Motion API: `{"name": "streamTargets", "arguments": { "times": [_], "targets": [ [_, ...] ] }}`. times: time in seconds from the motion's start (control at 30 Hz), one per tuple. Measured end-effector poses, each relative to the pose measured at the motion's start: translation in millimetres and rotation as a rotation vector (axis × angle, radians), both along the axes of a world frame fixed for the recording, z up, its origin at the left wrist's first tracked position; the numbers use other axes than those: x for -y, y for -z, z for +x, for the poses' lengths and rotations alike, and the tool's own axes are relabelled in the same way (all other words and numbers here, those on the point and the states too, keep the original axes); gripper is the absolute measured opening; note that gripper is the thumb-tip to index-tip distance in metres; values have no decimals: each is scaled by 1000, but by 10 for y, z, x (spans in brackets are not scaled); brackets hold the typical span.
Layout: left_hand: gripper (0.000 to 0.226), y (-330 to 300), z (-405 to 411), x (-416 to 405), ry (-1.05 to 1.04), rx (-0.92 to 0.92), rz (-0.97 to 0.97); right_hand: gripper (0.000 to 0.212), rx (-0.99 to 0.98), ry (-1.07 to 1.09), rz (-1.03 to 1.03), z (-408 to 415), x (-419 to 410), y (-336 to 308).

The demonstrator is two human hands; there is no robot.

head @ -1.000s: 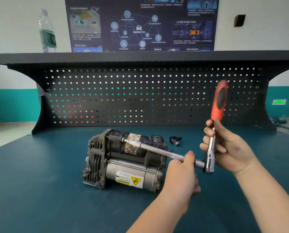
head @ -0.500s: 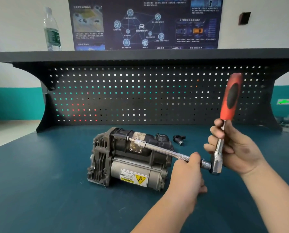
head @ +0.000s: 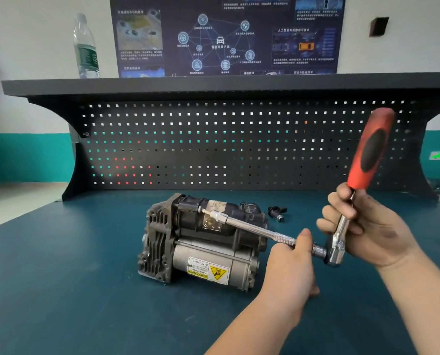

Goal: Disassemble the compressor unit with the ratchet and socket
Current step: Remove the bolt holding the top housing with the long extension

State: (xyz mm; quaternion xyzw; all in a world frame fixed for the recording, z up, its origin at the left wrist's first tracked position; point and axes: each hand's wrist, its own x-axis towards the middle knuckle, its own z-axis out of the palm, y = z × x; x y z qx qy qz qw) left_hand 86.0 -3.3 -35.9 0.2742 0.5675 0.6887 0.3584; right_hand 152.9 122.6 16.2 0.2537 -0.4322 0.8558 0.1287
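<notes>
Two hands on the ratchet (head: 342,234), right hand (head: 367,226) wrapped round its metal shank, red handle tilted up-right, left hand (head: 290,262) curled round the extension bar (head: 260,230), socket (head: 215,215) pointing up-left into the compressor unit (head: 201,242) lying lengthwise at the desk's (head: 60,278) centre

Both forearms come in from the bottom right of the frame. Left hand (head: 289,262) sits lower center, fingers wrapped around the extension bar (head: 258,229). Right hand (head: 365,226) is at mid right, curled around the ratchet (head: 342,226) shaft.
</notes>
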Motion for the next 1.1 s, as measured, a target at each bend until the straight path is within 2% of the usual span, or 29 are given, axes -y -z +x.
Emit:
{"name": "streamTargets", "arguments": {
  "times": [0.07, 0.13, 0.2, 0.23, 0.27, 0.3, 0.37, 0.43, 0.47, 0.53, 0.6, 0.67, 0.7, 0.77, 0.8, 0.87, 0.93, 1.0, 1.03, 1.07, 1.1],
  "targets": [
    [36, -2, 9, 5, 20, 11, 25, 19, 127, 292, 22, -40, 18, 26],
    [38, -46, 26, 11, 49, 46, 80, 22, 374, 623, -1, -89, 24, 87],
    [38, -85, 34, 9, 70, 72, 136, 23, 663, 687, 5, -169, 15, 193],
    [37, -88, 30, 8, 66, 68, 139, 22, 737, 665, -2, -200, 30, 219],
    [38, -78, 23, 4, 55, 53, 125, 21, 736, 663, -14, -206, 51, 218],
    [39, -61, 13, 5, 43, 31, 105, 21, 649, 676, -37, -195, 47, 202],
    [43, -33, -10, 11, 36, -15, 81, 20, 344, 595, -70, -120, -1, 95],
    [45, -22, -16, 9, 42, -36, 67, 19, 63, 260, -31, -47, -24, -3],
    [45, -15, -14, 4, 38, -38, 57, 21, -1, 42, -31, -34, -5, -18],
    [42, -10, -1, 6, 29, -31, 47, 24, -2, 17, -26, 19, -10, -17],
    [39, -11, 11, 13, 43, -12, 67, 21, 91, 191, -18, -27, 11, 13],
    [39, -43, 21, 19, 62, 8, 110, 21, 277, 540, -39, -43, 25, 29],
    [41, -58, 28, 19, 72, 17, 139, 23, 415, 621, -78, -76, 24, 61],
    [47, -69, 24, 9, 84, 32, 179, 26, 688, 671, -70, -156, 25, 152],
    [47, -63, 19, 1, 74, 23, 172, 25, 750, 673, -51, -181, 49, 165],
    [40, -33, 7, -4, 40, -9, 120, 22, 644, 696, -30, -171, 54, 143],
    [42, -2, -8, -6, 35, -20, 82, 19, 372, 645, -37, -91, -5, 48],
    [47, 14, -8, -13, 63, -36, 58, 15, 138, 415, 13, 7, -43, -18],
    [48, 16, 0, -13, 74, -47, 45, 17, 63, 190, 10, 25, -40, -21],
    [47, 16, 10, -9, 81, -57, 37, 20, 30, 21, -26, 24, -37, -1],
    [46, 18, 18, -2, 85, -62, 38, 21, 35, -10, -44, 36, -47, 3]
  ]
}}
